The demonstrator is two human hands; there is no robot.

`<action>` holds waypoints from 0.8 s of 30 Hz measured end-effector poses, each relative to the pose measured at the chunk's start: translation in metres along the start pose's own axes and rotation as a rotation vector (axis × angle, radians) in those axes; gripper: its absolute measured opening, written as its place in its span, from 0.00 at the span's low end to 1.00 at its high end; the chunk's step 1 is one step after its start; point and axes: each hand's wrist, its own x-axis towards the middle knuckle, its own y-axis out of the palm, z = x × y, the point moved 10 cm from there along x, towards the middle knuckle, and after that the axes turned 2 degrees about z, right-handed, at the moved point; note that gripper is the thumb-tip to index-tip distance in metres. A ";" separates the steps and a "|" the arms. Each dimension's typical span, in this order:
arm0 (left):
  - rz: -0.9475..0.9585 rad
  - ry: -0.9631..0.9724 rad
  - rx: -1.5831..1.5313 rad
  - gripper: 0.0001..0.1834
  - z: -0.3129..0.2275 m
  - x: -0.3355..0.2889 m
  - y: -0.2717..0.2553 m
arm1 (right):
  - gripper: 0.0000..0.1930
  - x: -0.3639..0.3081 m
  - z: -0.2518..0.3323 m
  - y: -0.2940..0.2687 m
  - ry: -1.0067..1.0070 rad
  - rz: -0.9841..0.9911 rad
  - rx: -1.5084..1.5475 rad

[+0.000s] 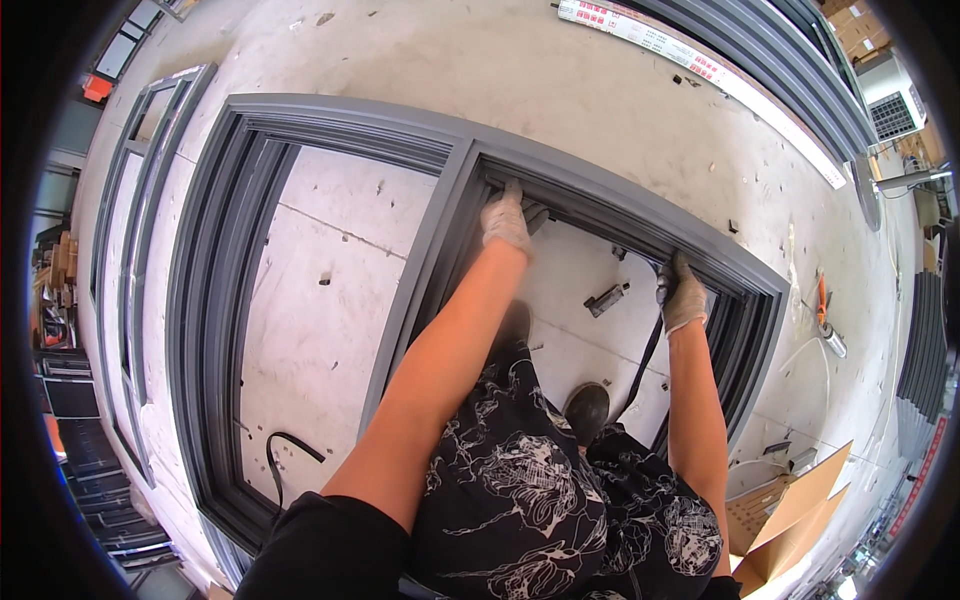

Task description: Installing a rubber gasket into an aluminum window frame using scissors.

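Observation:
A large dark grey metal window frame with two openings lies in front of me, over the floor. My left hand, in a pale glove with dark fingertips, closes on the far inner rail near the middle bar. Farther right along that same rail is my right hand, gloved too, its fingers closed at a black rubber strip. The strip hangs from there down through the right opening towards my shoe. Both hands' fingertips are partly hidden against the rail. Another curved black strip end shows in the left opening.
A dark block-shaped tool lies on the floor inside the right opening. An orange-handled tool is to the right. Long profiles are stacked at the far right. A narrower frame stands left; a cardboard box sits near right.

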 end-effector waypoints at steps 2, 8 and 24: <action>-0.009 -0.056 -0.014 0.19 -0.002 -0.002 -0.001 | 0.11 0.000 -0.003 -0.001 0.007 0.004 -0.004; -0.081 -0.113 -0.127 0.22 0.000 0.001 0.002 | 0.11 0.000 0.000 -0.003 -0.013 0.023 0.010; -0.013 -0.092 -0.056 0.31 -0.011 -0.022 0.021 | 0.14 -0.003 0.003 0.000 -0.049 0.063 -0.013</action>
